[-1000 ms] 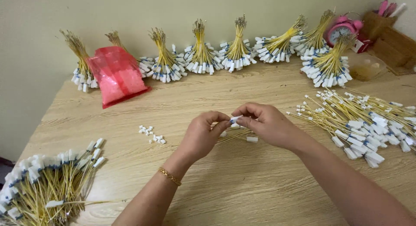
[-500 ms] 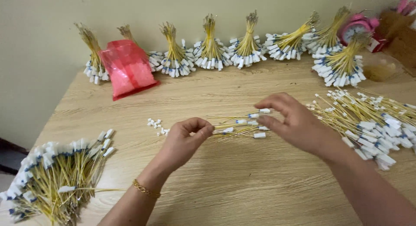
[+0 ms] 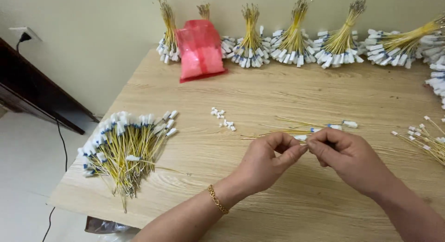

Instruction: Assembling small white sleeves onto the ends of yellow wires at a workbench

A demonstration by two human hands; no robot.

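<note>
Nearest to the camera, the left hand point(image 3: 266, 161) and the right hand point(image 3: 347, 156) are brought together over the wooden table point(image 3: 296, 209), fingertips almost touching. Both are closed to a pinch of thumb and forefinger, the other fingers curled in, and a thin yellow wire with a small white end piece point(image 3: 301, 138) is held between them; how much of it sits inside each pinch cannot be told, since the fingers hide it. A gold bracelet point(image 3: 217, 200) is worn on the left wrist.

Because the piece is so small and is gripped only at the tips, it is judged that it could be dropped or pushed on crooked if the pinch slackens. Just beyond the hands a few loose yellow wires point(image 3: 306, 127) lie flat, and these could be swept aside by a knuckle. A little further left, tiny white caps point(image 3: 222, 119) are scattered, easily flicked away. At the left edge a fan of finished wires point(image 3: 125, 147) lies close to the table's rim and could be nudged off by a forearm; another spread of wires point(image 3: 424, 137) lies at the right. Farthest back, tied bundles point(image 3: 296, 38) and a red plastic bag point(image 3: 200, 49) are lined up against the wall, well apart from the hands
</note>
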